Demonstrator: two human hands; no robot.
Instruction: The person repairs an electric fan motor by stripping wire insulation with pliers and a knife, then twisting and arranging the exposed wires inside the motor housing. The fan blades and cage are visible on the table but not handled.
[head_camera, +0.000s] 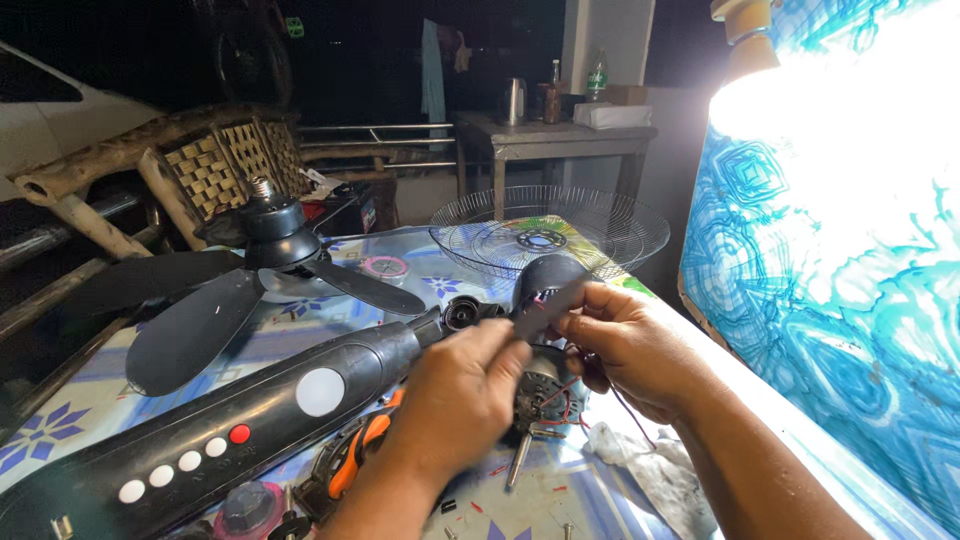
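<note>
A person's two bare hands meet over an opened electric fan motor (545, 385) on a cluttered work table (300, 335) at night. The left hand (455, 400), blurred, is curled closed with fingertips pinched on the near end of a thin dark strip (550, 308). The right hand (625, 345) is closed round the strip's far end, fingers wrapped and thumb on top. The strip lies slanted between the hands, just above the motor, whose metal body and red wires show beneath the knuckles.

A long black fan stand (230, 415) with a row of white buttons, one red button and a round white lamp runs diagonally from the lower left corner to the motor. An orange-handled tool (360, 445) lies just beside the stand, under the left wrist. A screwdriver (520, 455) lies on the table below the motor.

A black fan blade assembly (260, 285) rests on the table's left part. A wire fan guard (550, 235) sits dish-like at the far end, and whether it holds anything cannot be told. A small pink ring (385, 267) lies between blades and guard.

A brightly lit blue patterned panel (830, 270) fills the right side. Behind, a grey table (560, 140) carries a metal kettle (514, 100), bottles (597, 75) and a tissue box (612, 115); the bottles' contents cannot be made out. A woven bamboo chair (190, 165) stands at the left.
</note>
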